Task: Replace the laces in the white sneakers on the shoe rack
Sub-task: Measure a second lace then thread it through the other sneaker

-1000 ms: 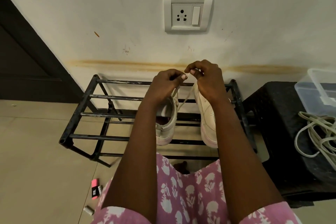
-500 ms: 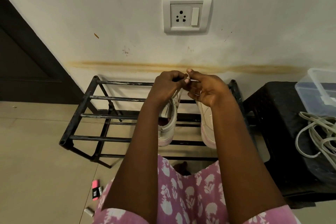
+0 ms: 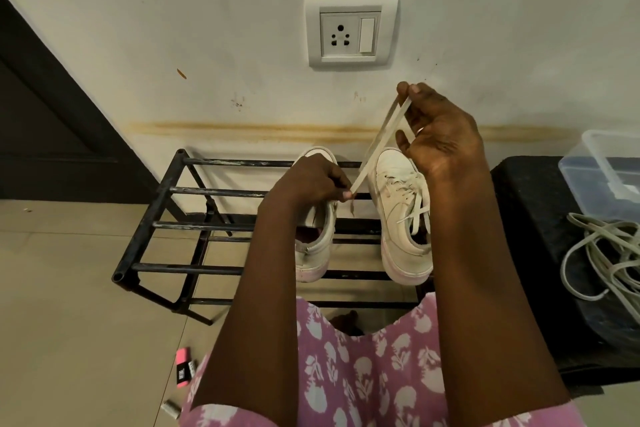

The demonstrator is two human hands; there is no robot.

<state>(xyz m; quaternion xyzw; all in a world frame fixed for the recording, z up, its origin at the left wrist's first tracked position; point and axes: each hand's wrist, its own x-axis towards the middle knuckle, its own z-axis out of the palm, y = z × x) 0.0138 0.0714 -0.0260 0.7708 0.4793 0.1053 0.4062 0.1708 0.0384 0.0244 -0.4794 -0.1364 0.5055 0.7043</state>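
Two white sneakers stand on the black metal shoe rack (image 3: 162, 204). The left sneaker (image 3: 317, 253) is partly hidden under my left hand (image 3: 311, 184). The right sneaker (image 3: 401, 218) is laced, with its laces loose. A flat white lace (image 3: 377, 146) runs taut and slanted between my hands. My left hand pinches its lower end just above the left sneaker. My right hand (image 3: 440, 135) is raised above the right sneaker and pinches the lace's upper end between thumb and fingertips.
A black stool (image 3: 540, 236) at the right carries a heap of white laces (image 3: 609, 260) and a clear plastic box (image 3: 606, 170). A wall socket (image 3: 349, 31) sits above the rack. A pink eraser (image 3: 183, 366) and a small grey object (image 3: 171, 407) lie on the tiled floor.
My right hand has risen up and to the right, drawing the lace out taut. My left hand has dropped slightly toward the left sneaker. The right sneaker is now uncovered.
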